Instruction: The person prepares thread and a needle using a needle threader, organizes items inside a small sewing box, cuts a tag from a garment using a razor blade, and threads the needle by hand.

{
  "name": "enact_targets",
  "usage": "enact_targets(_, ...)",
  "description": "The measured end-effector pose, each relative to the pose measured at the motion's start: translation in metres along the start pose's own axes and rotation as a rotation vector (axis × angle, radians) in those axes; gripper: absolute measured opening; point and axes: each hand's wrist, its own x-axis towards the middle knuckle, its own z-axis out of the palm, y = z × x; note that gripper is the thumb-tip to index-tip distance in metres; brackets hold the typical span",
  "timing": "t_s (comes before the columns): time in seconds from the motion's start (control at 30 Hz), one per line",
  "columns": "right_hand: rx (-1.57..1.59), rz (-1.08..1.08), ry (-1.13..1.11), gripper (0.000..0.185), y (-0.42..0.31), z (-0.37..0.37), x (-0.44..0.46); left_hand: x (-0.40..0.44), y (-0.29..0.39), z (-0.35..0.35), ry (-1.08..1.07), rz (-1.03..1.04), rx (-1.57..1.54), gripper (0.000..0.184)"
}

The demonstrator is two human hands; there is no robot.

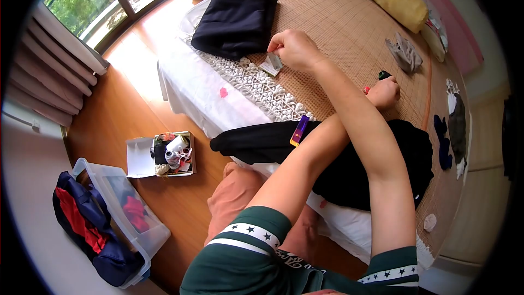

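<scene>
My arms are crossed, the right forearm passing over the left. At the bed's near-left side, my right hand (295, 49) is closed, its fingertips pinching a small flat grey piece (275, 60). A small whitish card (268, 68) lies just below it. My left hand (384, 94) is curled closed over the mat, against a small dark green thing (384, 75), perhaps a thread spool. A small red thing (366, 90) shows beside its fingers. Beneath my arms a black garment (251, 141) is spread on the bed, with a purple and yellow packet (299, 130) on it.
A folded black cloth (234, 22) lies on the bed's woven mat (311, 8). Yellow cushions (401, 3) and a greyish cloth (404, 54) are farther right. An opened sewing box (192, 155) and a clear plastic bin (155, 237) with clothes stand on the wooden floor.
</scene>
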Motion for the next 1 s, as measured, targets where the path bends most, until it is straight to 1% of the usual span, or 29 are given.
enact_targets(0.13,-0.006,-0.022,-0.010,0.022,0.004,0.004,0.003,-0.001,0.002,-0.003,-0.004,-0.020,-0.035,0.010)
enact_targets(0.2,0.009,-0.021,-0.027,0.022,0.007,0.008,0.005,-0.001,0.001,-0.003,-0.001,0.009,-0.028,0.010)
enact_targets(0.33,0.073,-0.035,-0.078,0.020,0.011,0.014,0.005,-0.001,0.002,-0.003,-0.006,-0.019,-0.012,0.011)
enact_targets(0.47,0.062,-0.058,-0.077,0.018,0.013,0.017,0.000,-0.001,0.002,-0.002,-0.004,-0.015,0.007,0.012)
enact_targets(0.67,0.059,-0.069,-0.010,0.013,0.015,0.018,-0.005,0.000,0.004,-0.005,-0.001,-0.021,0.022,0.011)
enact_targets(0.7,0.070,-0.081,0.030,0.013,0.014,0.015,-0.007,0.000,0.003,-0.004,0.002,-0.011,0.026,0.011)
enact_targets(0.73,0.082,-0.094,0.069,0.015,0.012,0.012,-0.010,-0.001,0.003,-0.003,0.003,-0.012,0.025,0.011)
enact_targets(0.87,0.069,-0.076,0.029,0.019,0.004,-0.002,-0.018,-0.001,0.007,-0.006,0.001,-0.035,0.018,0.012)
enact_targets(0.97,0.082,-0.074,0.065,0.020,0.003,-0.022,-0.028,-0.001,0.005,-0.008,-0.027,-0.051,0.028,0.011)
enact_targets(1.0,0.168,-0.104,0.135,0.020,0.009,-0.032,-0.031,0.002,0.000,-0.002,-0.055,-0.067,0.034,0.011)
